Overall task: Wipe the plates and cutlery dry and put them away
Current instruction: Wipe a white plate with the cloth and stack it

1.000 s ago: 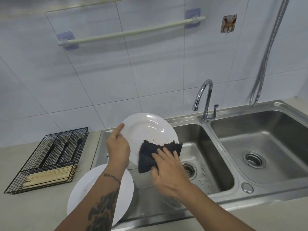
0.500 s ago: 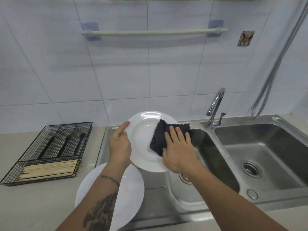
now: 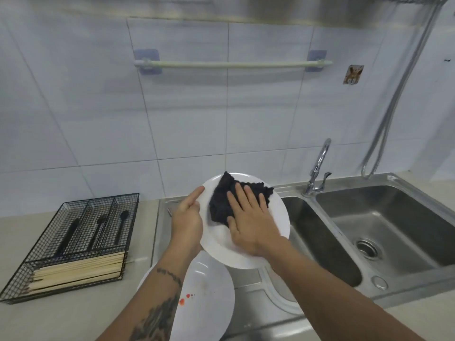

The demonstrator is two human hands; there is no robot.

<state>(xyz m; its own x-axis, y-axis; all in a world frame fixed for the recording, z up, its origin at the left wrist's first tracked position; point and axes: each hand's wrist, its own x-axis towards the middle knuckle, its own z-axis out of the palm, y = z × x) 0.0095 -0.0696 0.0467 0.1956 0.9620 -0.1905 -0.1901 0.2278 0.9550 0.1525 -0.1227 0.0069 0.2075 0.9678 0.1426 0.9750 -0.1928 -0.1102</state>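
Observation:
My left hand (image 3: 187,219) grips the left rim of a white plate (image 3: 278,219), tilted up over the left sink basin. A dark cloth (image 3: 221,203) lies on the upper part of the plate's face. My right hand (image 3: 251,220) presses it there with straight, spread fingers. A second white plate (image 3: 209,296) with small red spots lies below, on the sink's left edge, partly under my left forearm. A black wire cutlery tray (image 3: 73,242) on the counter at left holds black utensils and a row of wooden chopsticks.
A double steel sink (image 3: 384,232) fills the right half, with a chrome tap (image 3: 318,166) between the basins. A hose (image 3: 398,94) hangs down the tiled wall at right. A towel rail (image 3: 231,64) is fixed on the wall above.
My right hand has slid the cloth from the plate's lower edge up to its top. The plate stays in my left hand. The camera has tilted upward.

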